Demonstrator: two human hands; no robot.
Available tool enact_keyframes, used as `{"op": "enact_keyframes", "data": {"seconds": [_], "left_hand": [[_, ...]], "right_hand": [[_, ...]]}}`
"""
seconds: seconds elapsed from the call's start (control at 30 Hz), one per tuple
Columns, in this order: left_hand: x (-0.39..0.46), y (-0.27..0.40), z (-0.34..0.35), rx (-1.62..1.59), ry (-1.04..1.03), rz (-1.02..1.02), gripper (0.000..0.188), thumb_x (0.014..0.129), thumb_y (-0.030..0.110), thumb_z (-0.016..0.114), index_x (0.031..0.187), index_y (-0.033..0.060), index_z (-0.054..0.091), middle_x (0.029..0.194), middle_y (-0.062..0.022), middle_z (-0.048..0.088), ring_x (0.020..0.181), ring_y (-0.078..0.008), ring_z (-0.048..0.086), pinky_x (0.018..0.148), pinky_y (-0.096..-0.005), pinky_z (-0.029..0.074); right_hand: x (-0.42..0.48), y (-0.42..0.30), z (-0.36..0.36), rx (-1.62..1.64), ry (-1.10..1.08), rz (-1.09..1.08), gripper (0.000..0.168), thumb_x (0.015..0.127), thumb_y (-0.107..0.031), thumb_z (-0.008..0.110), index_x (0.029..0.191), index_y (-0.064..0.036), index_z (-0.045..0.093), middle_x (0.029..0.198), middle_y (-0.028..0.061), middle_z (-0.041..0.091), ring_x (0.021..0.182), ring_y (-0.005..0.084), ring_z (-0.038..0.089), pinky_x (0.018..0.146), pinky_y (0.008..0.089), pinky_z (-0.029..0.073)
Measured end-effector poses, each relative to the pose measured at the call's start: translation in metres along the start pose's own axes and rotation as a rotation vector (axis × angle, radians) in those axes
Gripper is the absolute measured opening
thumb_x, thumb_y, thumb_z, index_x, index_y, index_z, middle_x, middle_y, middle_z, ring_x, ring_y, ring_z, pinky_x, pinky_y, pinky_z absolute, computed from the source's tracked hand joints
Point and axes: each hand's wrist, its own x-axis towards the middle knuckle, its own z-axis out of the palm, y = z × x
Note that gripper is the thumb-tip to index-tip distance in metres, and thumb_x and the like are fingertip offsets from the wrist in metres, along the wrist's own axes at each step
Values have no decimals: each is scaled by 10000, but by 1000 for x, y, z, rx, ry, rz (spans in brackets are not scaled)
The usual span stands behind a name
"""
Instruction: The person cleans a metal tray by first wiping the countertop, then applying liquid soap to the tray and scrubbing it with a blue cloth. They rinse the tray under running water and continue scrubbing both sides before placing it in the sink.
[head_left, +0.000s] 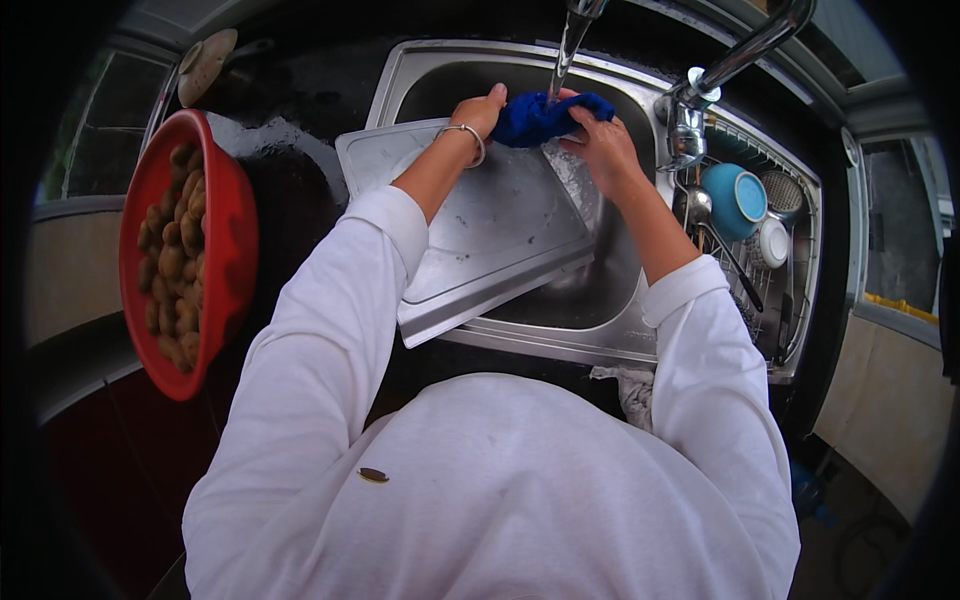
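Water runs from the chrome faucet (574, 34) onto a wet blue cloth (529, 120) over the sink. My left hand (480, 120), with a bangle at the wrist, grips the cloth's left end. At its right end my right hand (604, 142) holds the cloth between thumb and fingers. Below both hands a flat metal tray or panel (480, 225) lies slanted across the steel sink (607, 307), its near left corner jutting past the sink's front edge. A few dark specks dot its wet surface.
On the left stands a red plastic basin (236, 225) full of potatoes (172, 262). Right of the faucet, a wire dish rack (806, 300) holds a blue bowl (731, 202), a white cup (769, 242) and a ladle (699, 202). A crumpled rag (636, 394) hangs at the counter's front edge.
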Motion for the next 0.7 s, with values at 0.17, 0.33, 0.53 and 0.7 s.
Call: {"op": "enact_keyframes", "data": {"seconds": [0.17,0.33,0.53,0.7], "left_hand": [[6,-10,3,-122,-506,531,531,725,263,613,1175,28,457,1094,-80,528,1018,-188,481,897,-266,338],[4,-22,14,178,-387,714,538,581,0,670,1093,45,510,920,-45,586,861,-147,541,786,-270,426],[-3,-16,9,59,-84,447,340,662,-40,558,958,115,620,813,-15,604,664,-105,544,567,-229,443],[-21,-3,6,27,-39,557,412,603,-115,464,928,71,634,839,-82,624,762,-162,579,693,-250,457]], "right_hand": [[0,-15,20,-157,59,7,335,820,-336,549,1068,-111,560,972,33,576,904,158,533,789,326,412],[-10,-41,31,-79,13,-47,339,820,-354,539,1055,-110,567,907,37,584,862,161,556,741,330,449],[-9,-34,18,-172,269,-51,383,723,-137,639,1083,-62,532,1020,112,557,879,219,562,809,385,456],[-12,25,3,-1160,162,-470,895,550,-135,739,1295,-65,247,1257,174,369,1171,348,343,971,367,314]]}}
